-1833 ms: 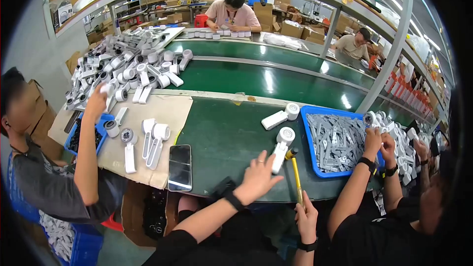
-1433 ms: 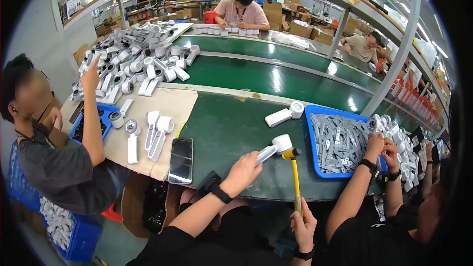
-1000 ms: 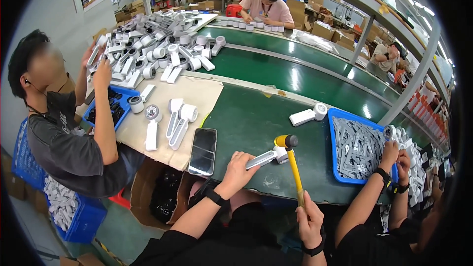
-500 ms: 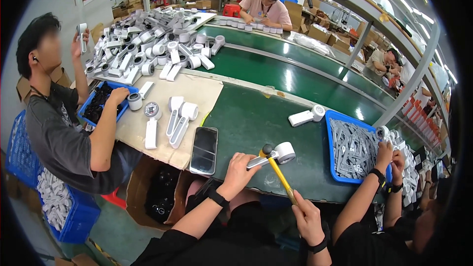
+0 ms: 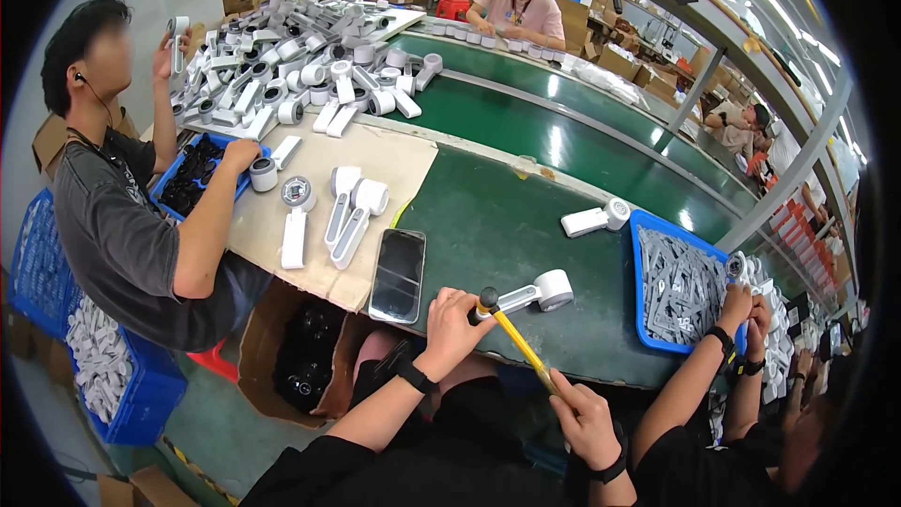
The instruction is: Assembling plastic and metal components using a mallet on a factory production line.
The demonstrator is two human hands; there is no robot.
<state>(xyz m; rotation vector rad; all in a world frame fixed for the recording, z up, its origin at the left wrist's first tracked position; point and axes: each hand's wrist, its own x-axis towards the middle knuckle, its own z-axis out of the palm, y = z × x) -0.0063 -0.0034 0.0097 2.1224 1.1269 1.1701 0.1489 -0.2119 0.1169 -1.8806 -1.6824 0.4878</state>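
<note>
A white and grey handheld fan body (image 5: 518, 299) lies on the green tabletop before me, its round head (image 5: 555, 290) to the right. The fingers of my left hand (image 5: 452, 330) are closed around the end of its handle. In my right hand (image 5: 586, 421) is a small hammer (image 5: 518, 338) with a yellow handle and a dark, rounded head. That hammer head is over the handle end, close beside my left fingertips; whether it touches cannot be made out.
A phone (image 5: 398, 276) lies left of my left hand. Another fan body (image 5: 597, 218) rests farther back, by a blue tray (image 5: 642, 312) of grey strips where a co-worker's hands (image 5: 741, 314) work. Several fans lie left on cardboard (image 5: 375, 145), near another co-worker (image 5: 122, 207).
The hammer head has moved left along the fan's handle, toward its end and my left fingers. My left hand keeps its grip; the whole view has shifted slightly.
</note>
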